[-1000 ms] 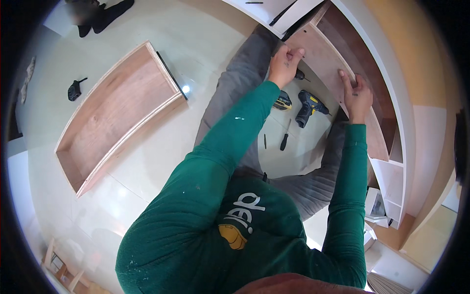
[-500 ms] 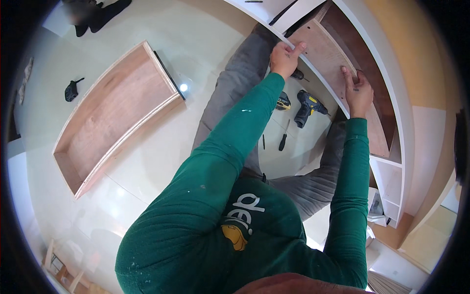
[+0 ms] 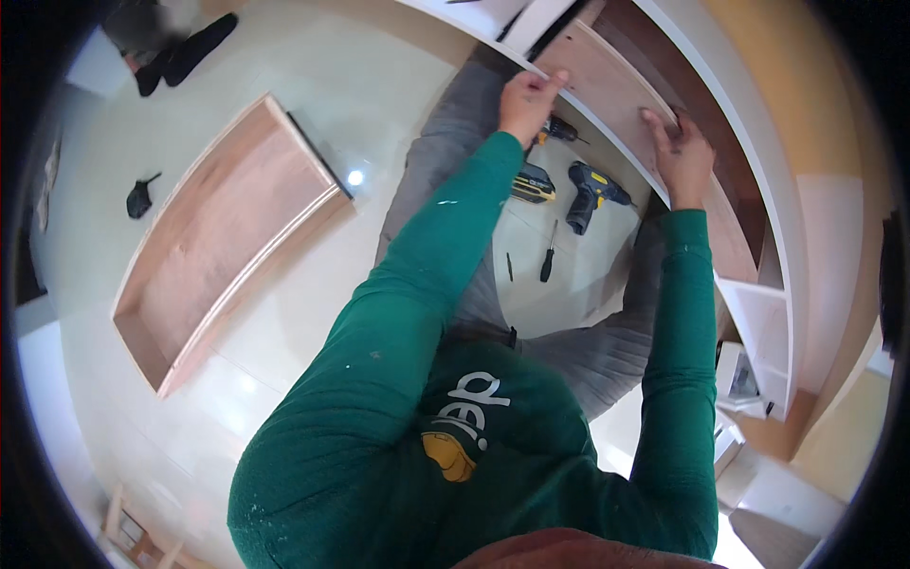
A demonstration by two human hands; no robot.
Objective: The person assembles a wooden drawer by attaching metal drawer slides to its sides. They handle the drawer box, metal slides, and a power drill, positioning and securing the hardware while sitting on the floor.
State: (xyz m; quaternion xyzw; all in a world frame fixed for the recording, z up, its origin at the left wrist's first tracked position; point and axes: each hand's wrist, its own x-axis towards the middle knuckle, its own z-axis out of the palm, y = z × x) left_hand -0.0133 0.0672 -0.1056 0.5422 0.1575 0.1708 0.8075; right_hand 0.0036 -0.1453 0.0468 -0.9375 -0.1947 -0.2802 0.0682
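Between the left hand (image 3: pixel 531 106) and right hand (image 3: pixel 684 156), the wooden board (image 3: pixel 611 87) and white cabinet edge (image 3: pixel 607 133) block the way ahead; just past the right hand, the brown hollow (image 3: pixel 713 109) leaves room; bodyward of the left hand, a black drill (image 3: pixel 561 131) and a yellow-and-black drill (image 3: pixel 590 190) obstruct; farther bodyward, floor (image 3: pixel 569 303) gives passage beside the screwdriver (image 3: pixel 548 256); left of the left hand, beyond the left leg (image 3: pixel 438 166), open floor reaches the loose drawer (image 3: pixel 223 247).
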